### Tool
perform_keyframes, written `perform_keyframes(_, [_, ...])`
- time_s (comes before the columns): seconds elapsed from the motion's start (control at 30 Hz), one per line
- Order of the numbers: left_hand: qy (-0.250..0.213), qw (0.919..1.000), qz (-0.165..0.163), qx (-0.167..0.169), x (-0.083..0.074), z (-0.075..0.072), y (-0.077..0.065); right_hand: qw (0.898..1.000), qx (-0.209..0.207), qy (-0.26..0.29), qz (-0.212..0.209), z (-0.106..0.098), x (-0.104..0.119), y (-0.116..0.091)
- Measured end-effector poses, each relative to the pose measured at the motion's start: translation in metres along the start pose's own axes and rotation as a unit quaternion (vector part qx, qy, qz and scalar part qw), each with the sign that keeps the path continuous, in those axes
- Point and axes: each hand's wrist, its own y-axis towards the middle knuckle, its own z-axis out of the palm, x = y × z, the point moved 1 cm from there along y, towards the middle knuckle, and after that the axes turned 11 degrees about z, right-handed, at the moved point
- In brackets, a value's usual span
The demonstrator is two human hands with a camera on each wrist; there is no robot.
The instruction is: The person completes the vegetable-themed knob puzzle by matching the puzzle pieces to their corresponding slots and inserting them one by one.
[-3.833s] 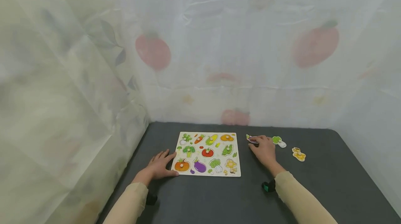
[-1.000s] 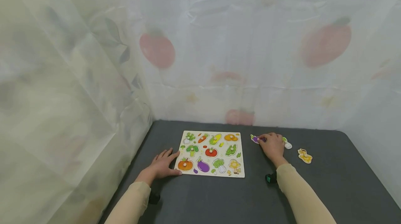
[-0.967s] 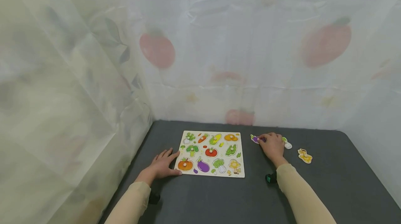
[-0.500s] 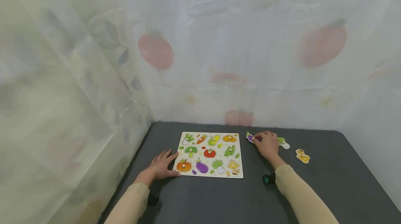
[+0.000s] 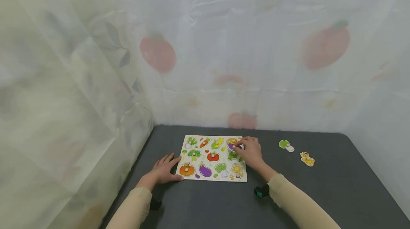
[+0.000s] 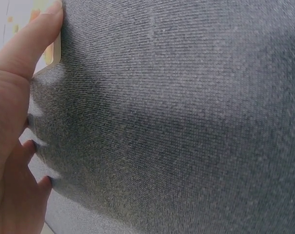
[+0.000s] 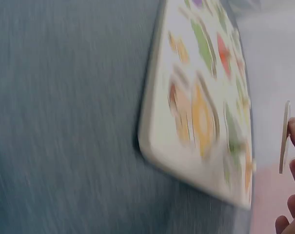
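Note:
A light wooden vegetable puzzle board (image 5: 202,156) lies flat on the dark table. My left hand (image 5: 162,170) rests at its left side, fingers spread, and the thumb (image 6: 32,41) touches the near left corner. Between thumb and fingertips, my right hand (image 5: 253,152) pinches a purple eggplant puzzle piece (image 5: 231,146) over the board's far right part. Edge-on in the right wrist view, the thin piece (image 7: 285,139) is held clear of the board. A printed eggplant space (image 5: 205,170) shows in the near row, as do bok choy and mushroom pictures.
On the table right of the board lie a bok choy piece (image 5: 286,146) and a yellow mushroom-like piece (image 5: 307,159). The grey table (image 5: 320,193) meets patterned white sheeting (image 5: 272,108) at the back and left.
My right hand has lifted the eggplant piece from the table and carried it left over the board. The bok choy piece is now uncovered. The left hand has stayed in place.

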Motion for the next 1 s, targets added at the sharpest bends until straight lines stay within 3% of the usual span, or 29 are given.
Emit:
perform_keyframes(0.43, [0.005, 0.9999, -0.012, 0.008, -0.002, -0.002, 0.001, 0.998, 0.044, 0.013, -0.049, 0.042, 0.036, -0.029])
perform_keyframes(0.73, [0.008, 0.9999, -0.011, 0.007, 0.001, -0.001, 0.002, 0.996, 0.028, -0.006, -0.079, 0.070, 0.052, -0.040])
perform_keyframes(1.0, [0.006, 0.9999, 0.001, 0.010, 0.004, 0.003, 0.003, 0.996, 0.029, -0.020, -0.082, 0.088, 0.062, -0.054])
